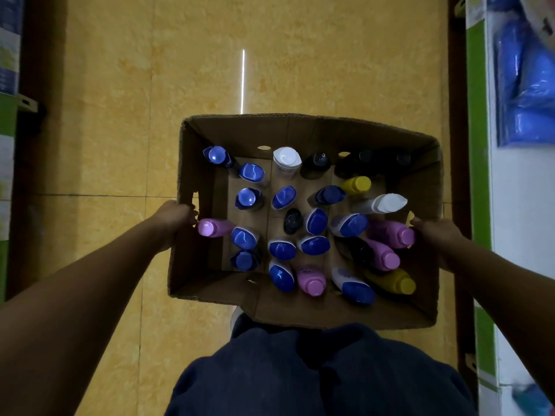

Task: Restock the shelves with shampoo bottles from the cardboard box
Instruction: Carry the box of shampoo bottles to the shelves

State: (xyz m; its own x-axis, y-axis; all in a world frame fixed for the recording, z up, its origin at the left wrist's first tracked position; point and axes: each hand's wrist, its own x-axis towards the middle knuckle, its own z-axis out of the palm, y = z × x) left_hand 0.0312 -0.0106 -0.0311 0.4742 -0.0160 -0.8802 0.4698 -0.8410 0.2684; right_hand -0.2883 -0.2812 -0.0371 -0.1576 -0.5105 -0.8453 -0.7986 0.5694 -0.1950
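I look straight down into an open cardboard box [300, 130] held over a yellow tiled floor. It is full of several upright and leaning shampoo bottles: blue-capped ones [315, 221], pink ones [390, 234], yellow ones [357, 184], white ones [286, 159] and dark ones [318, 163]. My left hand [174, 219] grips the box's left wall at a handle hole. On the opposite wall my right hand [435, 232] grips the right side. Both arms reach down from the lower corners.
A shelf unit with a green and white edge [477, 175] runs along the right, holding blue packages [528, 85]. Another shelf [9, 121] lines the left edge. My dark trousers [300, 370] show below the box. The tiled aisle floor [120, 130] lies between the shelves.
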